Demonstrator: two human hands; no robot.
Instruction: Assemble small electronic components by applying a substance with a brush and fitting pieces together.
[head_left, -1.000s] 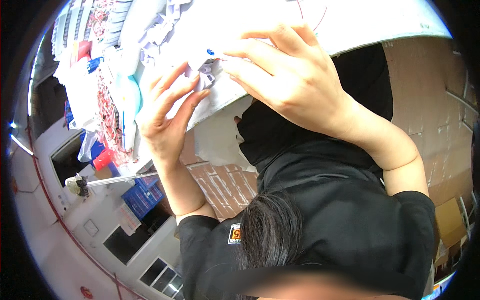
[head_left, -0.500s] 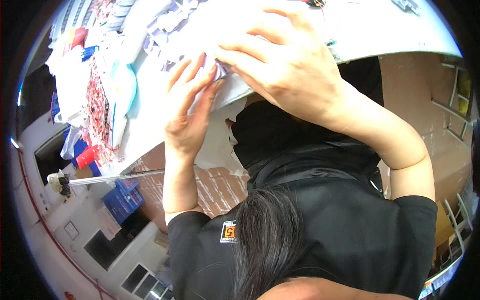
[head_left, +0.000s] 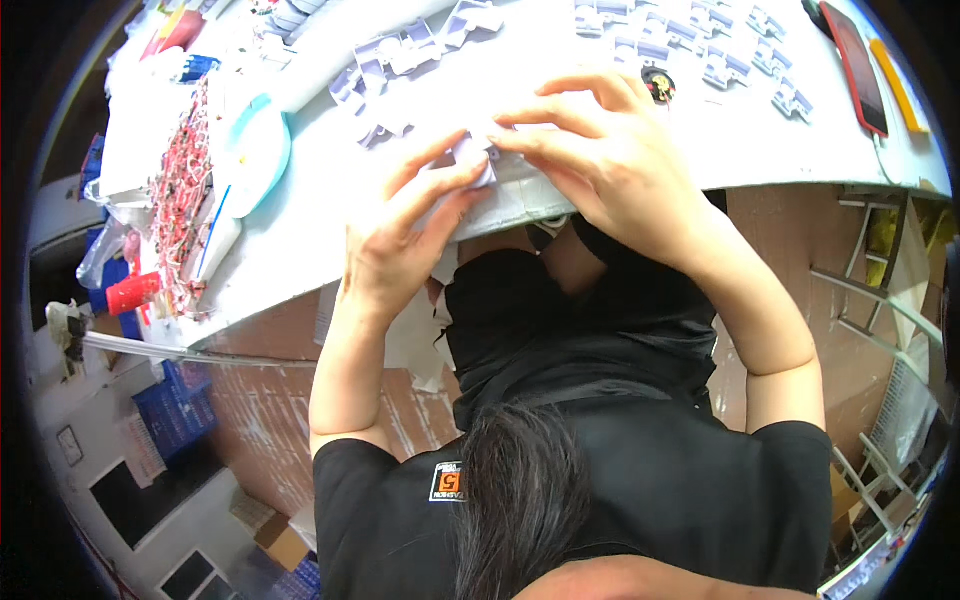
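At the front edge of the white table, my two hands meet around a small lavender plastic part (head_left: 480, 172). My left hand (head_left: 400, 225) pinches it between thumb and fingers. From the other side my right hand (head_left: 625, 165) brings its index fingertip and thumb to the part, closed on its upper end, with the other fingers curved above. The fingers cover much of the part. Beyond my left hand lies a loose group of similar plastic parts (head_left: 398, 52). More finished-looking plastic parts (head_left: 668, 32) sit in rows beyond my right hand, beside a small round black component (head_left: 658, 85).
Bundled red and white wires (head_left: 185, 190) lie at the left, next to a light-blue dish (head_left: 280, 140). A red phone (head_left: 857, 75) and a yellow-edged object (head_left: 900, 85) rest at the far right. The table edge (head_left: 520, 220) curves just before my body.
The view has shifted, showing more of the tabletop, with the rows of parts and the phone now visible. My hands stay together at the plastic part, the fingers slightly rearranged.
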